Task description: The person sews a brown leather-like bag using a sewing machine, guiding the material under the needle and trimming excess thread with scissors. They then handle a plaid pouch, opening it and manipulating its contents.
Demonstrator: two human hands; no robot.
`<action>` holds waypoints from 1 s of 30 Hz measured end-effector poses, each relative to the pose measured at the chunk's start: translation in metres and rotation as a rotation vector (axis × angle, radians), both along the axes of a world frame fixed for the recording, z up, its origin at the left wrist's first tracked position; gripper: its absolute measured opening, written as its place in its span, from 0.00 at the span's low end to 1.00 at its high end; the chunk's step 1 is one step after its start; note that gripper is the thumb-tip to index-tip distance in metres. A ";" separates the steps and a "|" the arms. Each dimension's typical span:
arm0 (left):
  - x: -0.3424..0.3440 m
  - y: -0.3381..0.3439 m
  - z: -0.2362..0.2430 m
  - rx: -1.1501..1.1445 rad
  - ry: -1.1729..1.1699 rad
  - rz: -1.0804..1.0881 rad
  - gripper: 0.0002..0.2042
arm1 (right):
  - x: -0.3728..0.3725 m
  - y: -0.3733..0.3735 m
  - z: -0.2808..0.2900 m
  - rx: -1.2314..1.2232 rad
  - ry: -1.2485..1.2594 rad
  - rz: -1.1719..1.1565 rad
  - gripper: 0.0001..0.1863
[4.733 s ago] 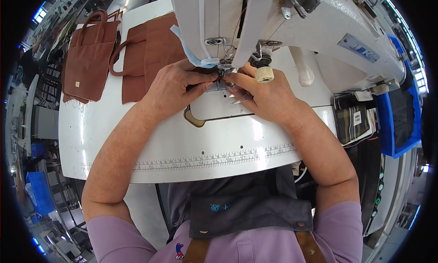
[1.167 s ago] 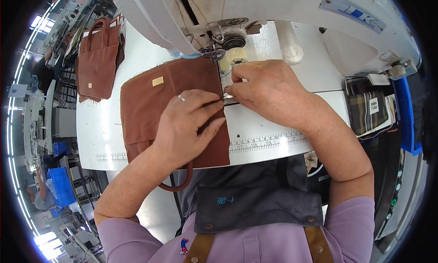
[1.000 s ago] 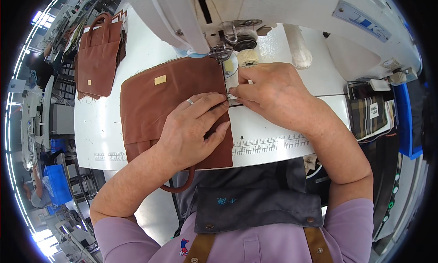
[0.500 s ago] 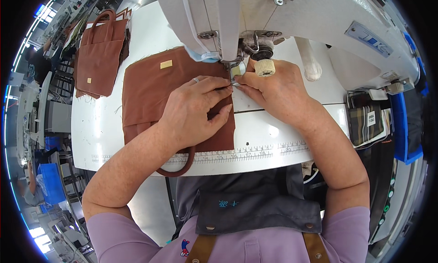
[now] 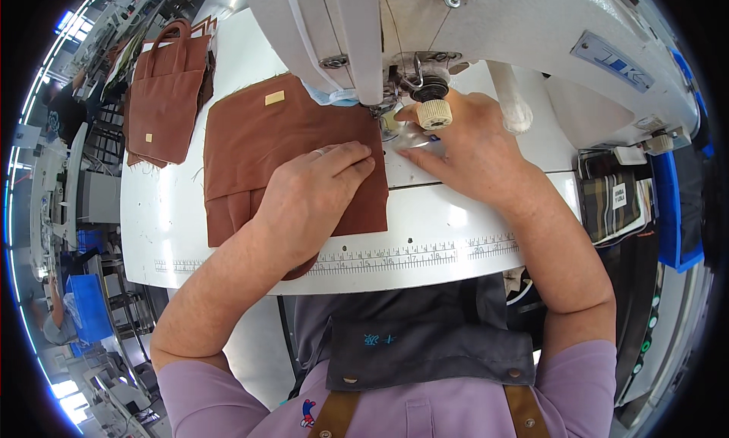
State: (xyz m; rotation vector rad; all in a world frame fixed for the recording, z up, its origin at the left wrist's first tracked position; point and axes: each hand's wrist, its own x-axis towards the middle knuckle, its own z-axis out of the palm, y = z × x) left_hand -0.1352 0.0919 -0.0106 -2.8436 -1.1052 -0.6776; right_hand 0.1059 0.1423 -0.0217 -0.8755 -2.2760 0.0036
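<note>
A brown fabric bag panel [image 5: 250,149] with a small gold-coloured tag [image 5: 274,98] lies under the sewing machine head [image 5: 380,66]. My left hand [image 5: 315,184] rests palm down on the panel, its fingers stretched toward the right edge. Part of a brown handle [image 5: 302,269] shows below my left wrist. On the right, my right hand [image 5: 474,146] is beside the needle area, thumb and forefinger apart. Shiny metal [image 5: 414,140] shows between them; I cannot tell whether it is held or part of the machine bed. A cream knob [image 5: 435,115] hides some of those fingers.
Brown bag pieces with a handle [image 5: 168,96] are stacked at the far left. A printed ruler [image 5: 380,260] runs along the front of the white table [image 5: 163,218]. Checked fabric [image 5: 602,205] and a blue bin [image 5: 668,210] stand at the right.
My left hand has slid back and left from the needle area. My right hand has drawn away to the right, its thumb and forefinger spreading. The panel's lower edge has shifted slightly away from me.
</note>
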 end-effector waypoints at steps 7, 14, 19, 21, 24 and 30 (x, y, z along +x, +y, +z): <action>0.008 0.003 0.001 0.035 -0.009 -0.009 0.10 | 0.001 -0.016 0.009 -0.199 -0.159 0.336 0.08; 0.005 0.005 0.004 -0.042 -0.009 -0.047 0.09 | 0.001 -0.017 0.012 -0.248 -0.173 0.309 0.05; 0.007 0.002 0.009 -0.008 0.138 -0.047 0.10 | 0.002 -0.015 0.006 -0.191 -0.142 0.314 0.08; 0.009 -0.004 0.009 -0.053 0.054 -0.010 0.13 | 0.002 -0.015 0.007 -0.197 -0.151 0.315 0.09; 0.011 -0.019 0.009 -0.096 -0.028 0.062 0.18 | 0.003 -0.016 0.008 -0.186 -0.152 0.312 0.10; 0.006 -0.020 0.004 -0.185 -0.065 0.078 0.21 | -0.003 -0.022 0.006 -0.172 -0.150 0.232 0.06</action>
